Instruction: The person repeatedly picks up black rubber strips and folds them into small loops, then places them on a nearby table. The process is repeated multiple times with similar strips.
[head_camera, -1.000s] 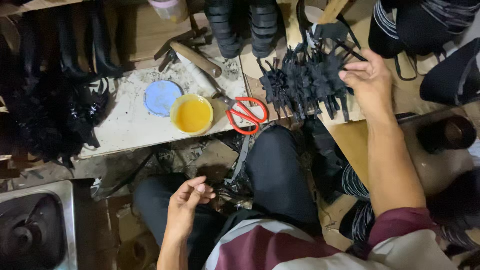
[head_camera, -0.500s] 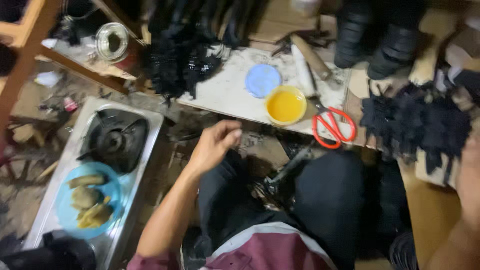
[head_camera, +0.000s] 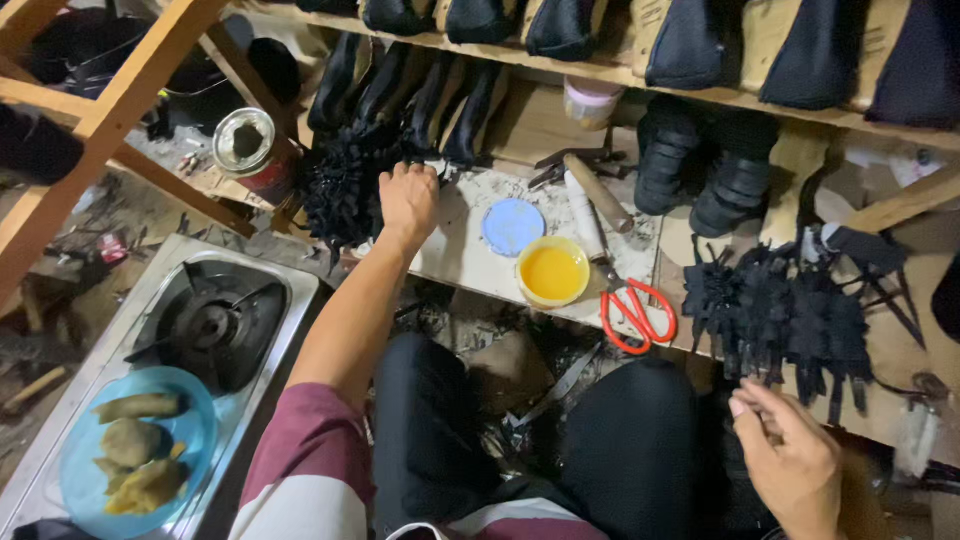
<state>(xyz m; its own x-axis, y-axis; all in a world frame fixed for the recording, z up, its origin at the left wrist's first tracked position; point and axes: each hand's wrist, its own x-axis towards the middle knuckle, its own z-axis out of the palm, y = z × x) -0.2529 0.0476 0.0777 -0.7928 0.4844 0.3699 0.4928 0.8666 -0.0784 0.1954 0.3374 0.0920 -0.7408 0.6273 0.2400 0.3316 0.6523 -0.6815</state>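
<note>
Grip, left hand (head_camera: 408, 197): clenched on heap of black fringed leather pieces (head_camera: 345, 180).
Right hand (head_camera: 790, 455): released, fingers loose, near second black strap pile (head_camera: 790, 310) on pale stained surface (head_camera: 460, 250).

We are in a small shoemaker's workshop. A wooden shelf (head_camera: 600, 62) above us carries a row of black shoe uppers (head_camera: 690, 40), and more black boots (head_camera: 720, 170) stand under it. The low table (head_camera: 470, 250) is stained and scarred, with a yellow bowl of glue (head_camera: 552, 271), a blue lid (head_camera: 513, 226), red scissors (head_camera: 635, 315), a hammer (head_camera: 598, 192) and piles of cut black leather pieces (head_camera: 790, 315) on it. Scraps litter the floor (head_camera: 500, 340) around our knees. To the left sits a gas stove (head_camera: 210, 325) with a blue plate of food (head_camera: 135, 450), so we eat where we work.
</note>
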